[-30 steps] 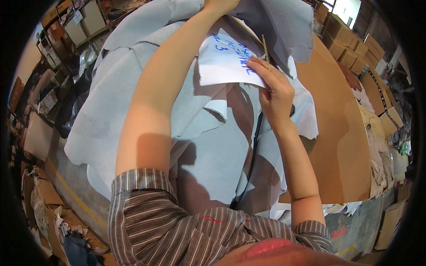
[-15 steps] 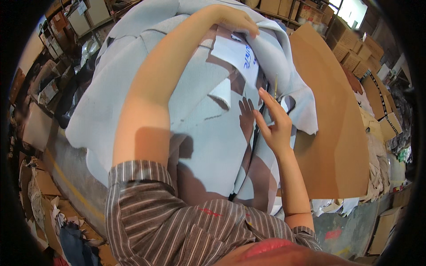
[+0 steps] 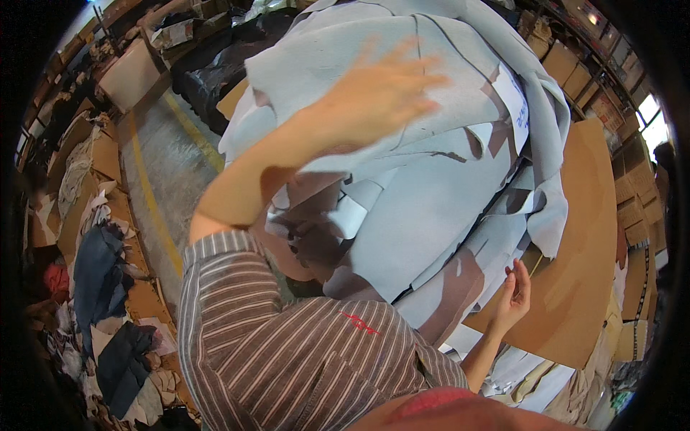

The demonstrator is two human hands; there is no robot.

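Observation:
A large heap of pale blue-grey sheets [image 3: 438,208], which look like leather hides, lies in front of me in overlapping folds. My left hand [image 3: 392,86] is over the upper left of the heap, smeared by motion, its fingers spread and holding nothing. I cannot tell whether it touches the top sheet. At the heap's right edge, my right hand [image 3: 513,293] has curled fingers around a thin yellowish pen-like stick [image 3: 537,264], which points up. A white paper [image 3: 512,100] with blue handwriting lies on the far right of the heap, partly under a fold.
Right of the heap stands a big brown cardboard sheet [image 3: 575,251]. Cardboard boxes [image 3: 636,172] are stacked beyond it. Dark plastic-wrapped bundles [image 3: 215,72] lie at the far left. Fabric or leather scraps [image 3: 100,273] fill cartons along the left, beside a yellow-lined floor [image 3: 154,208].
My left hand has left the fold near the paper and swung left over the heap. My right hand has dropped to the heap's near right edge with the stick. The view has turned left.

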